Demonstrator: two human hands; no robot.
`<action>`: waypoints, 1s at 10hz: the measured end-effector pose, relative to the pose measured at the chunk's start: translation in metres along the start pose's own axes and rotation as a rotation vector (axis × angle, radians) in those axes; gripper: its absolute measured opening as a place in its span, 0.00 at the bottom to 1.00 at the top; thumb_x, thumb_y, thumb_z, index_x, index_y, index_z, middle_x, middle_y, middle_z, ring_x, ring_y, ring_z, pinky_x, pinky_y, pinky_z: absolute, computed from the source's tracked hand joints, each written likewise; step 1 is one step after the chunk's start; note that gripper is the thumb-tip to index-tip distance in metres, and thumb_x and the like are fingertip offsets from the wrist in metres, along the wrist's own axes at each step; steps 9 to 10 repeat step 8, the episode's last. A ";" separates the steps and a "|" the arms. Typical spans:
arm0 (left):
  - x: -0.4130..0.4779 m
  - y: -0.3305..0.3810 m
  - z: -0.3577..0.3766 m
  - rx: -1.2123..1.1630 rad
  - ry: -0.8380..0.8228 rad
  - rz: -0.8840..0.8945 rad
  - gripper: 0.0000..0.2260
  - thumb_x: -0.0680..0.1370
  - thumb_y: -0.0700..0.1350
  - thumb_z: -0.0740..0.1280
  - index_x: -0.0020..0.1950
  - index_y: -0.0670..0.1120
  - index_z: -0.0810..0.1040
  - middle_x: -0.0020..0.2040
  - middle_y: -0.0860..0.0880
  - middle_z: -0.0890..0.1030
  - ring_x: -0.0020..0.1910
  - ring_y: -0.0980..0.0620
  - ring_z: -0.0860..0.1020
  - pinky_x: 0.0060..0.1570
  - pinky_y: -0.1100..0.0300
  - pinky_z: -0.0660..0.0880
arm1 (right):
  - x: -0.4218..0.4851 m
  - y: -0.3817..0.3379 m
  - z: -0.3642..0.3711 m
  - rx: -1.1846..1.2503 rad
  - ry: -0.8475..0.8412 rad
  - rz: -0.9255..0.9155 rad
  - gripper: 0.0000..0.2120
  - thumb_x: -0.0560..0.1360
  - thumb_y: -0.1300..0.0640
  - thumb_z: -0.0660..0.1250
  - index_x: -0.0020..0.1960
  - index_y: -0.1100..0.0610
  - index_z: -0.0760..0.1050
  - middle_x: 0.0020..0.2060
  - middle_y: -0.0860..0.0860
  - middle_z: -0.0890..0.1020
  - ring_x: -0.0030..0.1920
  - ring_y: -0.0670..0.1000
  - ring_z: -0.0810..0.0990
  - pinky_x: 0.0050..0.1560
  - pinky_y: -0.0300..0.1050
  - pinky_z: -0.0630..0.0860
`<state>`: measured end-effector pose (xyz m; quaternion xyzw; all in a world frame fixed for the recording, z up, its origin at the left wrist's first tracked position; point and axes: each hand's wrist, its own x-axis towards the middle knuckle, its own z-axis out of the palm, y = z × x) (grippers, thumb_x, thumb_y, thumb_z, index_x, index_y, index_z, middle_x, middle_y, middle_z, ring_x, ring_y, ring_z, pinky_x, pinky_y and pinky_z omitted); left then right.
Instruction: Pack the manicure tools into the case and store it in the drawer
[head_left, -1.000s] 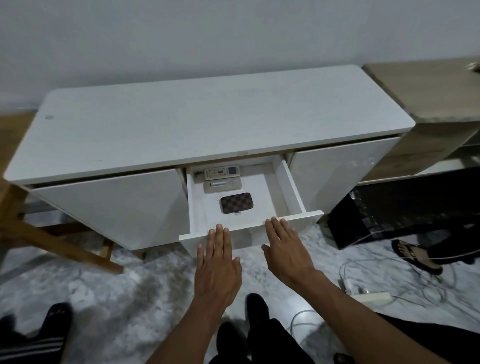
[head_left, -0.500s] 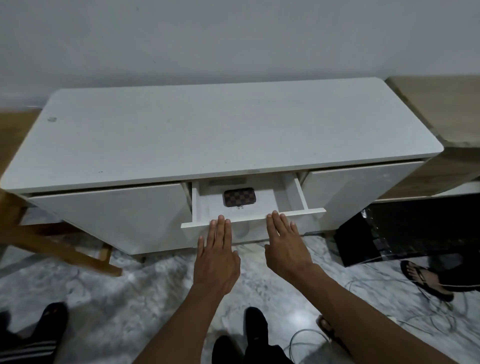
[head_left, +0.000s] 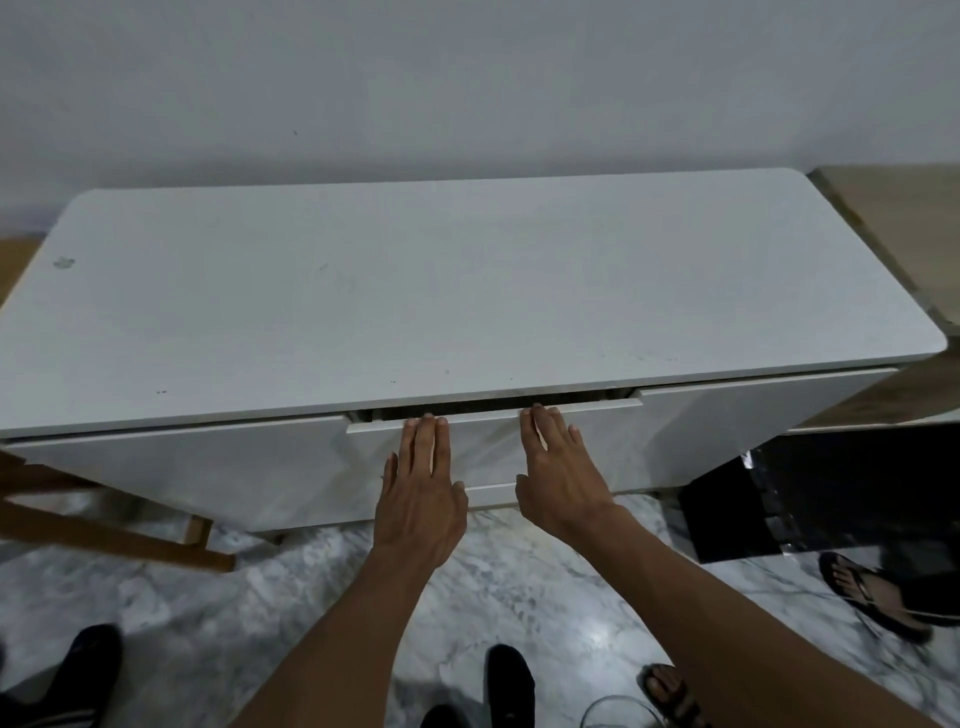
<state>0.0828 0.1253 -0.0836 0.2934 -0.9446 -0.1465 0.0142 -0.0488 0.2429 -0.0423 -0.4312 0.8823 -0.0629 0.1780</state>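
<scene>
Now both hands lie flat, fingers extended, holding nothing: left hand (head_left: 418, 499) and right hand (head_left: 558, 480) press the drawer (head_left: 488, 441) front at 12 o'clock. Since earlier frames, the drawer is nearly closed; the case inside is now hidden beneath the counter (head_left: 467, 291).

A plain pale grey wall (head_left: 467, 78) fills the upper part of the view. Against it stands a long white cabinet (head_left: 467, 280) with rounded top corners and a small smudge near the top's left edge. A light wooden unit (head_left: 904, 208) abuts the cabinet's right end, with a black panel (head_left: 831, 499) below it. Angled wooden legs (head_left: 104, 530) show under the cabinet's left end. The floor (head_left: 519, 587) is grey-white marble-patterned tile with a soft glare patch.
</scene>
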 end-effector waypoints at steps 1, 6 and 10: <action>0.003 0.000 0.003 0.021 0.031 0.018 0.38 0.70 0.46 0.73 0.76 0.37 0.60 0.72 0.35 0.67 0.73 0.36 0.63 0.63 0.41 0.71 | 0.003 0.001 0.005 -0.025 0.043 -0.018 0.40 0.74 0.57 0.63 0.77 0.65 0.44 0.77 0.61 0.52 0.78 0.61 0.48 0.78 0.58 0.51; 0.021 -0.007 0.005 0.079 0.030 0.033 0.37 0.69 0.45 0.71 0.75 0.36 0.61 0.67 0.38 0.73 0.71 0.34 0.61 0.57 0.37 0.75 | 0.016 0.006 -0.001 -0.051 -0.062 -0.022 0.42 0.77 0.52 0.61 0.77 0.62 0.36 0.77 0.59 0.53 0.78 0.60 0.41 0.77 0.56 0.47; 0.014 -0.012 -0.008 0.039 0.081 0.050 0.30 0.73 0.45 0.67 0.74 0.38 0.66 0.64 0.37 0.75 0.62 0.36 0.75 0.60 0.40 0.74 | 0.015 0.009 -0.035 -0.009 -0.127 -0.034 0.29 0.78 0.53 0.60 0.75 0.62 0.59 0.71 0.60 0.66 0.70 0.63 0.67 0.71 0.55 0.66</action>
